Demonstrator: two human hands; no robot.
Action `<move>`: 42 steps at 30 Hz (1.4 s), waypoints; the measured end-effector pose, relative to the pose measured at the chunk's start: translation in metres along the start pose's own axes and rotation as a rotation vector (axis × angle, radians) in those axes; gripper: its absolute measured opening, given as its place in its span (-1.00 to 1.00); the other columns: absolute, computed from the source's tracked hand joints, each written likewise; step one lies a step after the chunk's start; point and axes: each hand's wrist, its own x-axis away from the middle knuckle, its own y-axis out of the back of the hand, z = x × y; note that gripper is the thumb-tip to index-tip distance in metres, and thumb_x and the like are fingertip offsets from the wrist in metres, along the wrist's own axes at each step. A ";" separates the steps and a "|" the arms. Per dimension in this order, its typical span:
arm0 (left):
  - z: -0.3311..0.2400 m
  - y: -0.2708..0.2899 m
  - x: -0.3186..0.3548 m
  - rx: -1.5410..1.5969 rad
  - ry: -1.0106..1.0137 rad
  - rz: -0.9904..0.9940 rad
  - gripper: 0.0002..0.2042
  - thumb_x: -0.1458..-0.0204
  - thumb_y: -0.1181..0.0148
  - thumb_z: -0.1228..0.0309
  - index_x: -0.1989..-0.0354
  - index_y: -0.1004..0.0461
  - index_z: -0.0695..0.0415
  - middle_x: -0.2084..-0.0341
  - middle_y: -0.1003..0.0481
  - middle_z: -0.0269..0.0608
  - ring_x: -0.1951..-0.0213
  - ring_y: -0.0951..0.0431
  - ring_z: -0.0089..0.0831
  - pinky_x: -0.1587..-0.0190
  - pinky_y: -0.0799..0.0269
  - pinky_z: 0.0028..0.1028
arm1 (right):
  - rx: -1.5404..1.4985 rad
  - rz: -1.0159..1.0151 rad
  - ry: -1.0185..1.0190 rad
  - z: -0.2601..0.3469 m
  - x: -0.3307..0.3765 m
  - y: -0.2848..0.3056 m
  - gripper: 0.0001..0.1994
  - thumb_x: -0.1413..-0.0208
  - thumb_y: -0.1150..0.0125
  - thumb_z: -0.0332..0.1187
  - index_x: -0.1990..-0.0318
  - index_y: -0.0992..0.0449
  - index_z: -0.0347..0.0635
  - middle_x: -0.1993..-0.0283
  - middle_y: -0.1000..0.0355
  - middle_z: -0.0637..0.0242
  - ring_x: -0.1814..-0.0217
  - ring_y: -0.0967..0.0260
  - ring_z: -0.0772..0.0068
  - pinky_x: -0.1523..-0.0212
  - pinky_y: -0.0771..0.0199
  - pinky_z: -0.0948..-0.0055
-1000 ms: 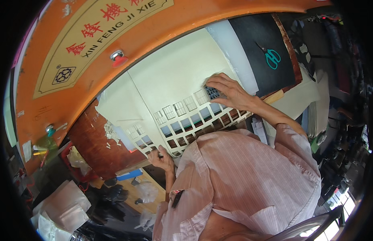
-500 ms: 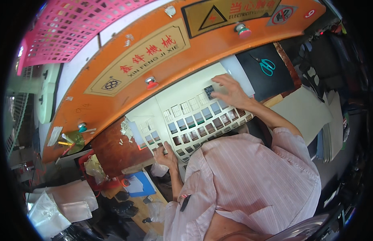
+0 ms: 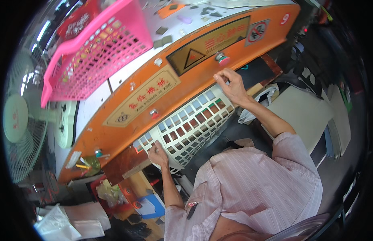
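Note:
A cream sheet [image 3: 173, 143] with rows of rectangular cut-out holes slants across the bench under the orange machine, its near part hanging past the bench edge toward me. My left hand [image 3: 158, 155] grips the sheet's left end, thumb on top. At the sheet's far right corner is my right hand [image 3: 233, 86], raised, its fingers curled in toward the thumb. Whatever may be between those fingertips is too small to make out. Brown bench top and dark floor show through the holes.
The orange machine front [image 3: 186, 90] carries several knobs. A pink basket [image 3: 110, 52] stands on top, and a fan [image 3: 23, 116] stands at left. Teal scissors handles [image 3: 245, 67] show behind my right hand. Stacked pale sheets [image 3: 295, 108] lie at right, a blue folder [image 3: 156, 205] lower left.
The holed sheet has shifted toward me, exposing more hole rows. My right hand's spread fingers have curled in. The small dark block beside it is out of sight. The view has tilted up.

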 end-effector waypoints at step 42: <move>0.000 -0.002 0.016 -0.012 -0.021 0.232 -0.68 -0.23 -0.30 0.37 0.56 -0.47 0.25 0.56 -0.42 -0.06 0.35 -0.38 -0.06 0.25 -0.22 -0.12 | 0.037 0.898 -0.158 -0.091 -0.007 -0.123 -0.36 0.04 -0.60 -0.17 -0.16 -0.52 -0.32 -0.15 -0.51 0.11 -0.21 -0.40 0.05 -0.23 -0.46 0.24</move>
